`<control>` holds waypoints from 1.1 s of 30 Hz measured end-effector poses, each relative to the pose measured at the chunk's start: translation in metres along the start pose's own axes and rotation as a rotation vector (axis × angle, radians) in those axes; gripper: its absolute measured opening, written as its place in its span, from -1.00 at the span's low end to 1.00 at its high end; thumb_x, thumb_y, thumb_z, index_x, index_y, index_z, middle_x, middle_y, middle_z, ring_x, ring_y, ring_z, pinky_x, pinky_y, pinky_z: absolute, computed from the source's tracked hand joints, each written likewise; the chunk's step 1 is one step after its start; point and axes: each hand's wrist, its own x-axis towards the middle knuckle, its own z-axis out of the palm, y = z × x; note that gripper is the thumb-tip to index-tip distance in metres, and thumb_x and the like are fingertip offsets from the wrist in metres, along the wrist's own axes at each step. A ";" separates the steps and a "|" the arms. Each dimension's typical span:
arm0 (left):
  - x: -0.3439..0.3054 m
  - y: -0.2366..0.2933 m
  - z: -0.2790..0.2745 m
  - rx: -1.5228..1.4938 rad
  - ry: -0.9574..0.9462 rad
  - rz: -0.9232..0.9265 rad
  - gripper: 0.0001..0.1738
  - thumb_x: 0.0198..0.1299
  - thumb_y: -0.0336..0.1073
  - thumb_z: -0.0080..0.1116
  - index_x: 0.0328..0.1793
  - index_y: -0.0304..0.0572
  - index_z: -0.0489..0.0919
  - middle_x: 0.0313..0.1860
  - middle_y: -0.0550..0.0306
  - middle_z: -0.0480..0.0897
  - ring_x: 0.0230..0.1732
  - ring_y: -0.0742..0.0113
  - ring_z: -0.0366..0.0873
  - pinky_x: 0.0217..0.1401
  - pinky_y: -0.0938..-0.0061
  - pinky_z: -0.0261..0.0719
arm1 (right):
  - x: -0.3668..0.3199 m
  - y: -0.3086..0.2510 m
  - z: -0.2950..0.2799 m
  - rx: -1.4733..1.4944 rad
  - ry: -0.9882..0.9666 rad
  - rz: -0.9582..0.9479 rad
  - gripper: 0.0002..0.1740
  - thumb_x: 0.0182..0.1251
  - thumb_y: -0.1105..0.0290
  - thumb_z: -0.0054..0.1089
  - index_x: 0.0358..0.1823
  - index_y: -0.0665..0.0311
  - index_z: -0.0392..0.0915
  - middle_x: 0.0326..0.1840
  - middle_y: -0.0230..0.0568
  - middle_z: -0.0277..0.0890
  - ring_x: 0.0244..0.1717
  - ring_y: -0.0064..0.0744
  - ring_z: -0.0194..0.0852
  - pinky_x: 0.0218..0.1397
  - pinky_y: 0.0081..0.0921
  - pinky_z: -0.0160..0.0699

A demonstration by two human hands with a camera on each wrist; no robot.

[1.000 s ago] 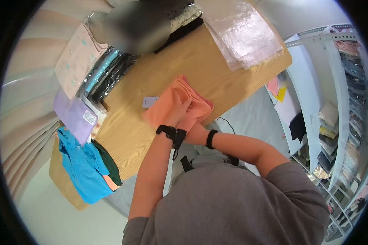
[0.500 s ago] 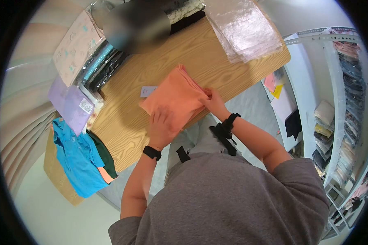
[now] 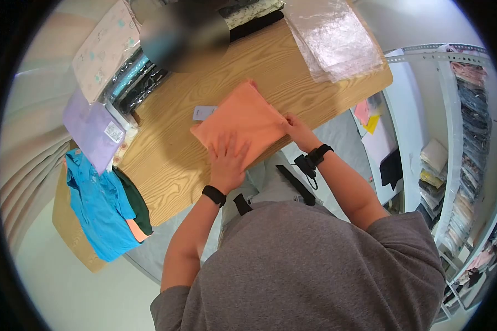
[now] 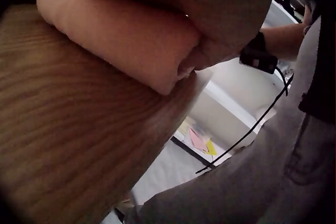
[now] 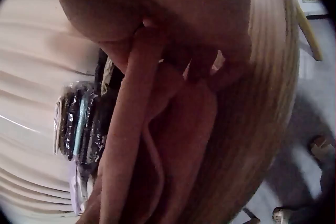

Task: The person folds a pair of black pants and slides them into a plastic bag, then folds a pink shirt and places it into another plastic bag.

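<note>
A folded orange garment (image 3: 243, 113) lies on the wooden table near its front edge. My left hand (image 3: 228, 165) rests on its near left part with the fingers spread. At the right corner my right hand (image 3: 301, 133) pinches the folded edge between thumb and fingers. The right wrist view shows several layers of the garment (image 5: 126, 129) hanging between and below those fingers. In the left wrist view the rounded fold of the garment (image 4: 121, 37) lies along the table. A small pale tag (image 3: 203, 113) sticks out at the garment's left side.
Clear plastic bags (image 3: 339, 47) lie at the table's far right. On the left are packaged clothes (image 3: 130, 85), a purple package (image 3: 94, 132) and a blue shirt (image 3: 102, 212). A blurred round patch covers part of the far side. Shelves (image 3: 469, 138) with packed clothes stand at right.
My hands, earlier close together at the garment, have moved apart: the left to its near left part, the right to its right corner. The garment's top now lies smoother and flatter.
</note>
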 end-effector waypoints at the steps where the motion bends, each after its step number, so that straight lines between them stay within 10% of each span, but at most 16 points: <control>1: 0.002 0.000 0.000 -0.022 -0.038 0.019 -0.18 -0.21 -0.30 0.18 0.35 0.15 0.34 0.49 -0.08 0.05 0.49 -0.18 -0.11 0.35 -0.31 -0.15 | 0.000 0.002 -0.002 0.019 0.016 0.000 -0.66 0.38 0.19 0.03 -0.10 0.38 0.41 -0.26 -0.39 0.37 -0.24 -0.58 0.23 -0.15 -0.61 0.30; 11: 0.022 0.004 -0.004 -0.036 -0.039 0.150 -0.30 0.02 -0.08 0.10 0.37 0.04 0.31 0.44 -0.08 0.14 0.44 -0.18 0.01 0.39 -0.22 -0.12 | -0.006 0.002 -0.003 -0.099 0.227 -0.069 -0.76 0.25 0.30 0.12 -0.19 0.32 0.40 -0.35 -0.28 0.39 -0.29 -0.42 0.32 -0.18 -0.51 0.33; 15: 0.015 -0.027 0.002 -0.054 -0.022 -0.051 -0.47 0.18 -0.11 -0.04 0.28 -0.09 0.38 0.35 -0.08 0.26 0.41 -0.12 0.05 0.39 -0.11 -0.04 | -0.004 -0.038 0.012 -0.734 0.436 -0.458 -0.65 0.05 0.44 0.12 -0.07 0.29 0.43 -0.08 -0.04 0.45 -0.03 -0.03 0.38 0.06 -0.23 0.32; 17: 0.021 -0.042 -0.003 -0.496 0.497 -0.299 -0.56 0.26 -0.17 -0.10 0.20 -0.20 0.40 0.21 -0.11 0.39 0.26 -0.09 0.25 0.34 0.10 0.11 | 0.004 -0.053 0.019 -0.853 0.389 -0.701 -0.60 0.01 0.48 0.11 -0.03 0.27 0.43 0.03 0.00 0.43 0.09 0.05 0.33 0.15 -0.14 0.28; 22: 0.039 -0.092 0.003 -0.517 0.410 -0.304 -0.66 0.21 -0.19 0.02 0.03 -0.21 0.51 0.08 -0.06 0.50 0.11 -0.04 0.39 0.21 0.22 0.26 | 0.059 -0.076 0.029 -1.015 0.245 -0.923 -0.64 0.14 0.45 0.04 0.02 0.23 0.45 0.17 -0.05 0.36 0.25 -0.04 0.22 0.31 -0.14 0.13; 28: 0.054 -0.103 -0.008 -0.516 0.172 -0.242 -0.74 0.15 -0.22 0.13 -0.15 -0.26 0.57 -0.15 -0.04 0.51 -0.06 0.00 0.43 -0.03 0.24 0.38 | 0.088 -0.098 0.009 -1.031 -0.117 -0.572 -0.73 0.21 0.34 0.04 -0.08 0.24 0.53 0.07 -0.11 0.41 0.19 -0.04 0.27 0.22 -0.19 0.29; 33: 0.056 -0.110 0.006 -0.380 0.178 -0.186 -0.75 0.18 -0.22 0.10 -0.25 -0.30 0.58 -0.21 -0.08 0.50 -0.14 -0.05 0.43 -0.07 0.22 0.39 | 0.100 -0.090 0.005 -0.901 -0.046 -0.526 -0.68 0.20 0.28 0.15 -0.07 0.28 0.50 0.07 -0.08 0.41 0.09 0.01 0.36 0.12 -0.27 0.41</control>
